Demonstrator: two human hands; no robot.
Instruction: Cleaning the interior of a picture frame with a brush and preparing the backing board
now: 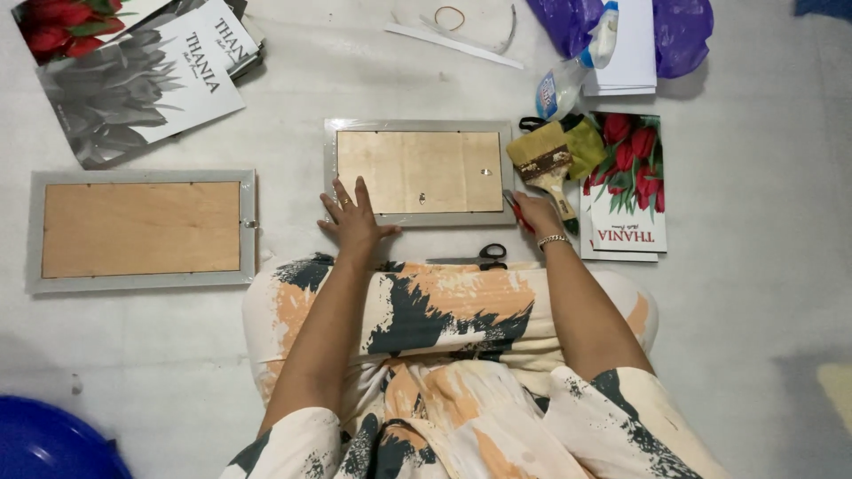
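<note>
While the flat-spread left hand [353,220] steadies the face-down silver picture frame with plywood backing [419,171], the right hand [535,213] grips a red-handled tool [517,213] at its corner, backing still fitted.

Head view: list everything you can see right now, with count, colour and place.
Picture frames: 2, grey with wooden backs, face down; centre and left.
Tulip prints: several, red or grey; right and top left.
Paintbrush: 1, wooden; right of centre frame.
Scissors: 1, black; near the lap.
Spray bottle: 1, clear; top.
Plastic bag: 1, purple; top right.
Left hand: flat on centre frame's lower edge.
Right hand: holds a small red tool at the frame's corner.
</note>
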